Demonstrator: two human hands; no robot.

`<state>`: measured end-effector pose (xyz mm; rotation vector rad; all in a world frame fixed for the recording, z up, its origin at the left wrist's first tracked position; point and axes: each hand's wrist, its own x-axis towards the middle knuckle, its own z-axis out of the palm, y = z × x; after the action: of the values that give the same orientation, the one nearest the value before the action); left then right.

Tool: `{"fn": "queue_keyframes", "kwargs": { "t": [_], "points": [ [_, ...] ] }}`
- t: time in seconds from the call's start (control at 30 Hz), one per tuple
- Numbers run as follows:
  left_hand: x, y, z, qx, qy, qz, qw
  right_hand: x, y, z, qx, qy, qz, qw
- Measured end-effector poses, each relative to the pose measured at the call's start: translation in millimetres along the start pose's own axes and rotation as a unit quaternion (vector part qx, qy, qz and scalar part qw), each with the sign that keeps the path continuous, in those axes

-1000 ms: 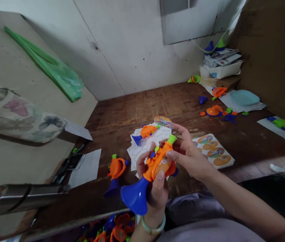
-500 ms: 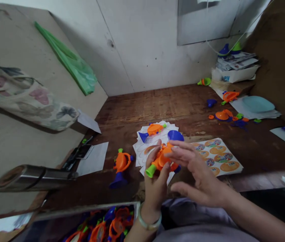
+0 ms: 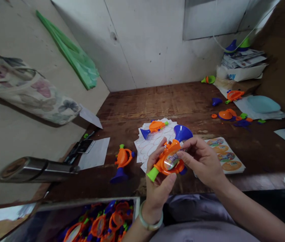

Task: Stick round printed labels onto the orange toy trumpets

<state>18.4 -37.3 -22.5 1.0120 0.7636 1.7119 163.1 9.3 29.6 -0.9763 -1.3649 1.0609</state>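
Observation:
My left hand [image 3: 158, 183] is closed around an orange toy trumpet [image 3: 164, 164] with a lime green mouthpiece and a blue bell. The trumpet is tilted, bell up and to the right. A shiny printed oval sticker [image 3: 171, 161] lies on its orange body. At the sticker's upper right edge, my right hand [image 3: 205, 163] pinches with thumb and forefinger. Beyond my hands, another toy trumpet [image 3: 156, 126] rests on a fanned stack of white sheets [image 3: 145, 148] with oval outlines. To the left lies a third trumpet [image 3: 123, 158]. Sticker sheets [image 3: 229, 156] lie to the right.
A box [image 3: 136, 215] of several toy trumpets stands at the front left. A steel flask [image 3: 31, 169] is at the far left. Loose plastic parts [image 3: 226, 115] and a pale blue dish [image 3: 263, 104] sit at the right back. A green bag [image 3: 81, 67] hangs on the wall.
My right hand has gone from spread fingers over the trumpet to a pinch at its body. The trumpet has turned, and a printed sticker now shows on its face. The view has shifted slightly.

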Motion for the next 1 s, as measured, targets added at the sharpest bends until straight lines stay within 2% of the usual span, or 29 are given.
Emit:
{"fn": "queue_keyframes", "kwargs": {
  "t": [0.27,0.57,1.0],
  "points": [
    [3.2,-1.5,0.7,0.02,0.005,0.027,0.999,1.7,-5.3,-1.1,-0.007,0.004,-0.022,1.0],
    [1.3,-4.6,-0.1,0.054,0.036,0.015,0.998,0.0,-4.4,-1.5,-0.03,0.003,-0.031,0.999],
    [2.3,-4.2,-1.5,0.055,0.036,0.02,0.998,1.8,-7.3,2.8,-0.015,-0.001,-0.04,0.999]
  ]
}}
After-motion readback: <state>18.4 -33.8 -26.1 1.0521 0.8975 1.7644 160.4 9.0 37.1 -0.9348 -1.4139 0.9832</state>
